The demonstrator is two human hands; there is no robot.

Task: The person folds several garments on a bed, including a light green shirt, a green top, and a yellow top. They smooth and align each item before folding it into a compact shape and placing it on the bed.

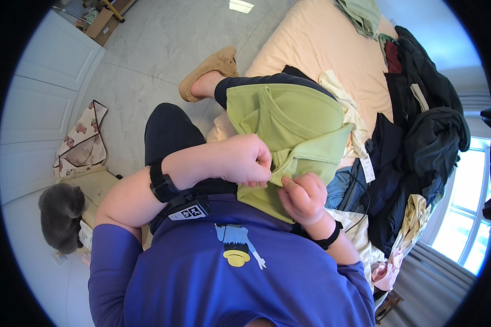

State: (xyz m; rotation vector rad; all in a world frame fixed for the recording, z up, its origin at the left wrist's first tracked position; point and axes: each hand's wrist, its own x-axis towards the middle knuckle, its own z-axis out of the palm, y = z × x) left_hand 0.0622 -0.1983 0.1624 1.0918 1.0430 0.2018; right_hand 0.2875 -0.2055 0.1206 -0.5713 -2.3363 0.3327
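A light green ribbed top lies spread over my right thigh and lap, its curved seam facing up. My left hand is closed, pinching the top's edge near my waist. Close beside it, to the right, my right hand grips the same fabric between thumb and bent fingers. A narrow fold of the cloth runs between the two hands, which are only slightly apart. The fingertips of the left hand are partly hidden by the hand itself.
I sit on a bed with a peach sheet. Dark clothes are heaped at the right, with a white tag and a cream garment nearer me. A grey cat sits at the left by a wooden cabinet.
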